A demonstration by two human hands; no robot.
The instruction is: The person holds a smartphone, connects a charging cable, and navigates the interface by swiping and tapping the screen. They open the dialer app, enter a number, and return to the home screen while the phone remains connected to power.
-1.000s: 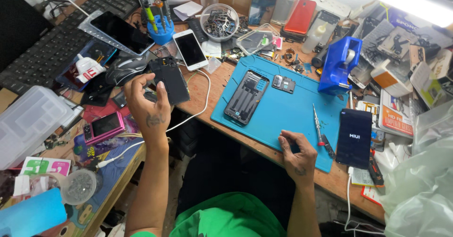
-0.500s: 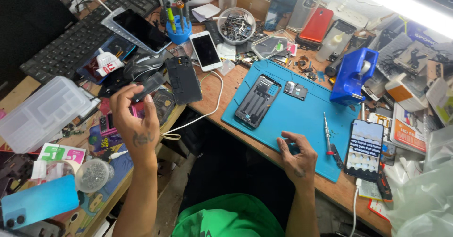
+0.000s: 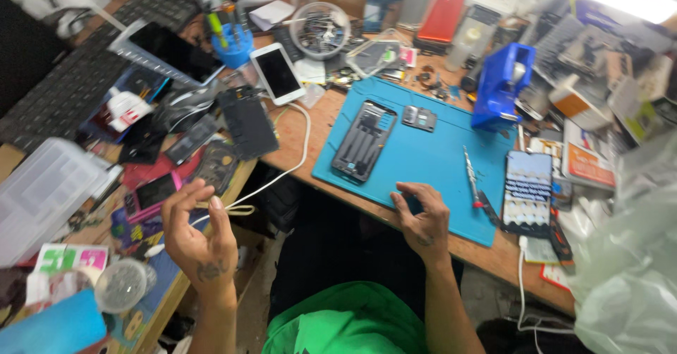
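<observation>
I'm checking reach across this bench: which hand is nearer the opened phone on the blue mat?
Right. The right hand rests on the mat's near edge just below the opened phone; the left hand hangs off the mat, far left.

The person wears a bright green shirt point(image 3: 352, 322), creased over the chest. Both forearms are bare, with no sleeves, watch or rings showing. The left hand point(image 3: 197, 245) bears a small dark tattoo on its back; the right hand point(image 3: 423, 220) bears a similar dark mark.

Blue mat point(image 3: 430, 163) mid-part bare (opened phone point(image 3: 364, 141), screwdriver point(image 3: 471, 176) flank).
</observation>
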